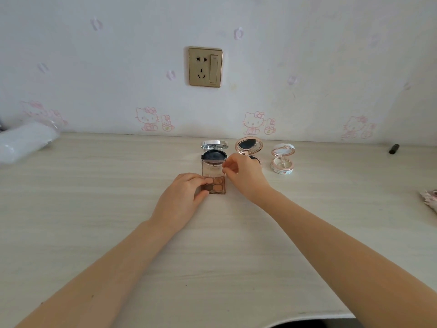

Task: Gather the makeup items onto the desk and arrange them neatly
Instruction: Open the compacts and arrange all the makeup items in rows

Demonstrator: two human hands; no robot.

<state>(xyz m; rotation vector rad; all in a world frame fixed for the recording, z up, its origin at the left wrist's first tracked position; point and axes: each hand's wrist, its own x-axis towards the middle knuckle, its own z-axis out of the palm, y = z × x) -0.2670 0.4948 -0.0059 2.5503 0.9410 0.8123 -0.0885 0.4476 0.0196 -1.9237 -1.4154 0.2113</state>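
The only camera rides on my head, looking forward and down over the desk toward the wall — a wide view. My forearms run up from the bottom edge, with my left hand and right hand near the middle, fairly close.

Desk bears palette, silver compact, gold compact, floral compact.

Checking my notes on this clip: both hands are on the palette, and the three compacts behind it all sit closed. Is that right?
No. The head view shows the silver compact, gold compact and white compact all open, lids raised. The left hand and right hand are indeed on the palette.
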